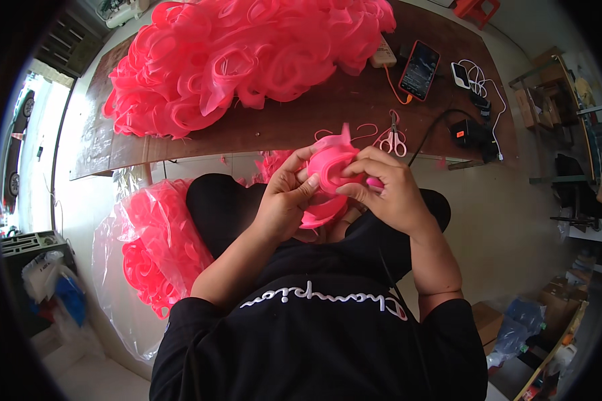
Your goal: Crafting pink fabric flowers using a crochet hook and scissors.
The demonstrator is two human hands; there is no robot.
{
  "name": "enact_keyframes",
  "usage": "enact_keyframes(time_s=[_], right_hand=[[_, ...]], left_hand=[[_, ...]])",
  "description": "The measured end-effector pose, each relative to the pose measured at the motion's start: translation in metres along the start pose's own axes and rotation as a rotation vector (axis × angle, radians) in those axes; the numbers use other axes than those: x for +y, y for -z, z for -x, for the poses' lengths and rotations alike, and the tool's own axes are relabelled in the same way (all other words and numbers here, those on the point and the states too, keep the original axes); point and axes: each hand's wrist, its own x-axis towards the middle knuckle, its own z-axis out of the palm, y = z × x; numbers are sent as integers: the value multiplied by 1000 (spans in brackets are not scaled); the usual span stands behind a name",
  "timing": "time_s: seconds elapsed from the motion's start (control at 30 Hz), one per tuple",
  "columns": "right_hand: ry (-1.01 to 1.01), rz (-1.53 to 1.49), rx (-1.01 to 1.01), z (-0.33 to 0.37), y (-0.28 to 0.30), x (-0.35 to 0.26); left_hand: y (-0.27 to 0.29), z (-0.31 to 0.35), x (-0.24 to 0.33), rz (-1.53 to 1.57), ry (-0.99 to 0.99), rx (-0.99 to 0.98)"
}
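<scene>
Over my lap, a bright pink ribbon flower (329,166) of rolled sheer fabric sits between both hands. My left hand (286,194) pinches its left side, thumb in front and fingers behind. On the other side my right hand (389,187) has its fingers closed on the ribbon's folds. A small magenta piece (374,182) shows by the right fingers; its kind is hidden. A loop of pink ribbon (324,212) hangs below the flower. Just beyond, scissors (393,139) with pale pink handles lie at the table's near edge, beside thin pink cord.
A large heap of pink ruffled flowers (247,60) covers much of the brown table (247,140). A phone (419,70) on an orange cable, a white device (461,75) and a black adapter (469,134) lie right. A clear bag of pink flowers (157,240) stands left of my legs.
</scene>
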Motion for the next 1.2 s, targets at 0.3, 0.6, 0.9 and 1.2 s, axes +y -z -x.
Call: enact_keyframes(time_s=[0.3,0.6,0.9,1.2], right_hand=[[24,184,48,2,-27,7],[-133,-181,-56,-2,-6,6],[-130,-350,-35,4,-7,-7],[-215,-658,342,-3,-6,15]], left_hand=[[14,3,-10,-220,-43,87],[13,3,-14,-35,51,63],[0,7,-15,-441,177,-36],[-6,4,-12,-432,107,-89]])
